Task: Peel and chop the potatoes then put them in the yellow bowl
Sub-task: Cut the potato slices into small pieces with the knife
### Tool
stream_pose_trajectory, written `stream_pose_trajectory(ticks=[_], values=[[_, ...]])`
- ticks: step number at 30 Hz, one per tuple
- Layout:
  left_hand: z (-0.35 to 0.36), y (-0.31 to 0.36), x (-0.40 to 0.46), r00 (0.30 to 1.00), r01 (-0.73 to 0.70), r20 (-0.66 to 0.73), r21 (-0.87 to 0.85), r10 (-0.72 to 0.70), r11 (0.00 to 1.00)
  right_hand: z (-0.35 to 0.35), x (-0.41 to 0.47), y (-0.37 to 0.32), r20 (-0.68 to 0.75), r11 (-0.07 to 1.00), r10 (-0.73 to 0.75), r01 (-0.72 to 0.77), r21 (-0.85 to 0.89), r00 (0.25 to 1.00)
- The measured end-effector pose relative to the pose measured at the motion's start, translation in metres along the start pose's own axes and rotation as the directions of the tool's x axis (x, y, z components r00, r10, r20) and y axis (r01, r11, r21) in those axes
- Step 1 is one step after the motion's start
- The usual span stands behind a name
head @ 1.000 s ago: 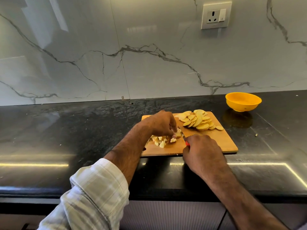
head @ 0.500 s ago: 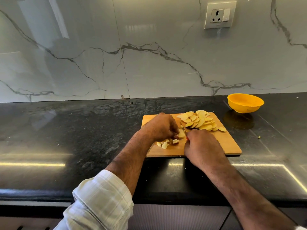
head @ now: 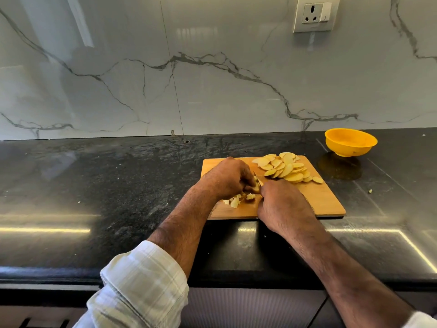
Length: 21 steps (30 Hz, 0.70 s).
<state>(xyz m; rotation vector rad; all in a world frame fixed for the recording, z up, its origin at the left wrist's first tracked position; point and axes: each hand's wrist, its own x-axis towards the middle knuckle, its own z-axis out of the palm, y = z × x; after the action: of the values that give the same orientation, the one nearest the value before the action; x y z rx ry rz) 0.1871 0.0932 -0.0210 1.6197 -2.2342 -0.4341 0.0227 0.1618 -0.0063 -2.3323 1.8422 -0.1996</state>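
Hands are working mid-chop on one wooden cutting board (head: 326,200) on the counter (head: 94,185). Left hand (head: 228,177) is pinching potato pieces; right hand (head: 282,205) is gripping a mostly hidden knife. One pile of potato slices (head: 287,168) is waiting, diced bits (head: 236,200) are accumulating, and one yellow bowl (head: 350,142) is sitting empty, well apart.

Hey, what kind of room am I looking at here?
Most likely a home kitchen: a dark stone countertop, a marble-look backsplash with a wall socket, and a wooden cutting board holding potato slices.
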Motion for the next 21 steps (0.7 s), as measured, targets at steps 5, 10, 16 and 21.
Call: stream_pose_trajectory(ticks=[5, 10, 16, 21], values=[[0.003, -0.003, 0.000, 0.998, -0.029, -0.049, 0.036, 0.030, 0.999, 0.008, -0.007, 0.011, -0.198, 0.997, 0.006, 0.009, 0.074, 0.980], [0.004, -0.002, 0.002, 0.997, -0.060, -0.044, 0.051, 0.062, 0.997, 0.011, -0.016, 0.008, -0.105, 1.000, -0.009, 0.012, 0.022, 0.994], [0.004, -0.008, 0.003, 0.998, -0.003, -0.067, 0.035, 0.005, 0.999, 0.001, 0.002, -0.003, -0.004, 0.998, -0.041, 0.041, -0.057, 0.999], [0.002, -0.012, 0.004, 0.996, 0.009, -0.088, 0.043, -0.006, 0.999, 0.009, 0.003, 0.012, -0.198, 0.998, -0.037, 0.046, 0.044, 0.980]])
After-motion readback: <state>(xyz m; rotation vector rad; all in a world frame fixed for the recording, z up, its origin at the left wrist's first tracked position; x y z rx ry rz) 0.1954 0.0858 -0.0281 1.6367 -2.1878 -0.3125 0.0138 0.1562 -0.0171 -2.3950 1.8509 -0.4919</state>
